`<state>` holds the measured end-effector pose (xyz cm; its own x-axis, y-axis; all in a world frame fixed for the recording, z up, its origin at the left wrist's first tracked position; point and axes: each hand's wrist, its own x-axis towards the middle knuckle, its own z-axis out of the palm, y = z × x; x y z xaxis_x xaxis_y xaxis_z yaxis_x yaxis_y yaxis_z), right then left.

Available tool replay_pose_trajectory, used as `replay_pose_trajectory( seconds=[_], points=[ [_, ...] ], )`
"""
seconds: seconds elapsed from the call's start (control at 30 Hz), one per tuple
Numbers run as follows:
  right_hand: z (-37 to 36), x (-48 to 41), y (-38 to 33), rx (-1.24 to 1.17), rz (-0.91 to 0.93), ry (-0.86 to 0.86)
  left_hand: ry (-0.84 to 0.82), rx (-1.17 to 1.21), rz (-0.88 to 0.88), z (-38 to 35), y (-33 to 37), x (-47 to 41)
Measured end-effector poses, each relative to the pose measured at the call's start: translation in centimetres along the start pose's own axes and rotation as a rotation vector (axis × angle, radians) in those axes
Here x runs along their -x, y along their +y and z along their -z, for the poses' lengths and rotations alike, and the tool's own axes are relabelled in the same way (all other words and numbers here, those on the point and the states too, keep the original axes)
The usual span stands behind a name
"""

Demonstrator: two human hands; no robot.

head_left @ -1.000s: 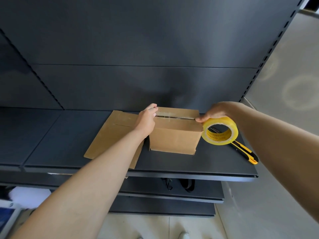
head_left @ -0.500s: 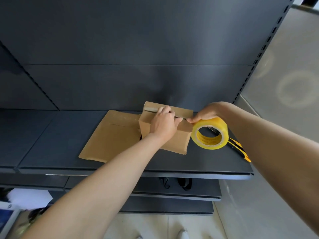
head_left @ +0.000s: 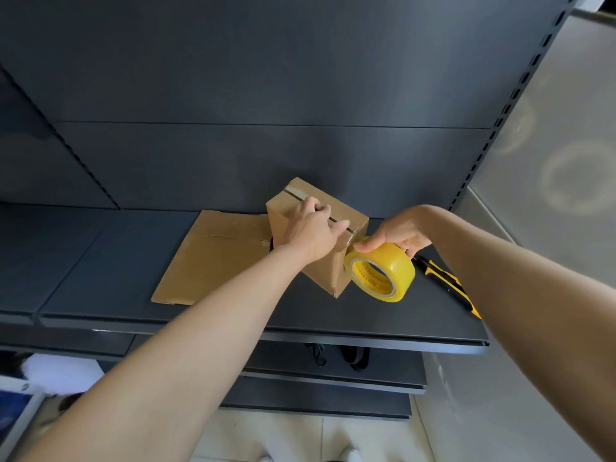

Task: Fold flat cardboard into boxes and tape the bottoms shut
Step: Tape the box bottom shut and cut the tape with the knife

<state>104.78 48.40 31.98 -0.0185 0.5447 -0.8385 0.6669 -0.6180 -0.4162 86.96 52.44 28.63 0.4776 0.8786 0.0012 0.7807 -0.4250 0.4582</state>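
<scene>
The left hand [head_left: 311, 228] lies on top of the box [head_left: 325, 273], fingers bent over the taped seam and thumb stretched toward the right hand [head_left: 400, 235], which grips the tape roll [head_left: 396, 265] against the box's right end. The box stands on the shelf [head_left: 100, 261], partly on the flat cardboard [head_left: 206, 261]. Compared with half a second ago, the box is turned corner-forward and the roll sits lower down its side.
</scene>
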Motion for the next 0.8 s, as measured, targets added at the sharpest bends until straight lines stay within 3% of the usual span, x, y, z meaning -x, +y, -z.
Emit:
replay_pose_trajectory(
  seconds=[0.17, 0.5, 0.8],
  points=[
    [-1.2, -1.3, -0.1, 0.035, -0.050, 0.034, -0.044, -0.189, -0.016, -1.1, 0.2, 0.0],
    [-1.5, -2.5, 1.7, -0.136, 0.013, -0.058, -0.168, -0.180, -0.079, -0.4, -0.4, -0.7],
    [-0.3, -2.4, 2.2, -0.094, 0.057, -0.102, -0.085, -0.190, -0.116, -0.7, -1.7, -0.8]
  ],
)
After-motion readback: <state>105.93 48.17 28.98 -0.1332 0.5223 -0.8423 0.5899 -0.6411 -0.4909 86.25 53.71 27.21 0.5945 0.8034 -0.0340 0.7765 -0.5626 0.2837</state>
